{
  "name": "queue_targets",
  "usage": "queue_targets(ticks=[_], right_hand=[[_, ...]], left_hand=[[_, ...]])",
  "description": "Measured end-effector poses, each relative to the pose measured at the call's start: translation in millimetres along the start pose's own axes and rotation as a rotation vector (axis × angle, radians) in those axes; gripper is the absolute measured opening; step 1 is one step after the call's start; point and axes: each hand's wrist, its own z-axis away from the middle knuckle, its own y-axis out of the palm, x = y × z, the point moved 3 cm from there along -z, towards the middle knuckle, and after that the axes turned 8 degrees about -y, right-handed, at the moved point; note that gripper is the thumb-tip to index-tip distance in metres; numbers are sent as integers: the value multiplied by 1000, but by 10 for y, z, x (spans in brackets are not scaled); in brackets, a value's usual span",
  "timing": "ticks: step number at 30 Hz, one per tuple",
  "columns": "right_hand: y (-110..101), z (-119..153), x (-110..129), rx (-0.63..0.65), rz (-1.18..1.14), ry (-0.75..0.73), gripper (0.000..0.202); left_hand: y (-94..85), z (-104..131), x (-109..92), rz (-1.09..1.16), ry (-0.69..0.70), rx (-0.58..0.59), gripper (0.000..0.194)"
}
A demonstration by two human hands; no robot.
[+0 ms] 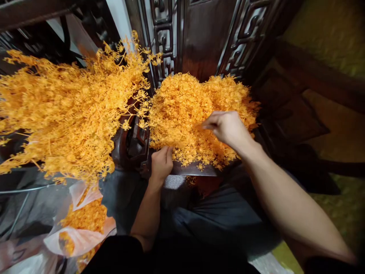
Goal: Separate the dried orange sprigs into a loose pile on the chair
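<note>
A thick heap of small orange plastic-looking flower pieces [182, 99] covers the seat of a dark carved wooden chair [196, 169]. At the heap's front left edge, my left hand [162, 163] has its fingers bent and closed against the orange pieces. The fingertips are partly hidden, and what they hold does not show. Over the right half of the heap, my right hand [225, 127] is held in a pinch. Anything between its thumb and fingers is too small and blurred to name.
To the left, a big bundle of branched orange flower stems [71, 114] lies across dark furniture. Below it stands an opened plastic bag [82, 239] with more orange pieces. The chair's carved back [208, 38] rises behind the heap. Dark wooden furniture [302, 110] is at right.
</note>
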Motion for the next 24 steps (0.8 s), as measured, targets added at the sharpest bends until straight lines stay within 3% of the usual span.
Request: queue_targets(ticks=[3, 5, 7, 10, 12, 14, 18, 22, 24], right_hand=[[-294, 39, -173, -210, 144, 81, 11], [-270, 52, -196, -210, 64, 175, 17], [-76, 44, -103, -132, -66, 212, 22], [316, 22, 169, 26, -198, 151, 29], [493, 12, 320, 118, -159, 80, 40], [540, 2, 374, 171, -39, -5, 48], [307, -17, 125, 188, 89, -43, 50], [-140, -25, -340, -126, 238, 162, 47], [-206, -34, -474, -223, 301, 161, 45]], left_hand=[[-96, -15, -11, -71, 10, -23, 35], [-80, -9, -43, -76, 37, -5, 34], [-8, 4, -73, -61, 59, 11, 33], [122, 19, -82, -40, 48, 9, 31], [180, 25, -73, -38, 34, -1, 30], [212, 28, -66, -37, 34, -9, 31], [211, 16, -41, 39, 31, 33, 34], [90, 1, 49, 214, -120, -1, 34], [83, 11, 93, 372, -238, 19, 38]])
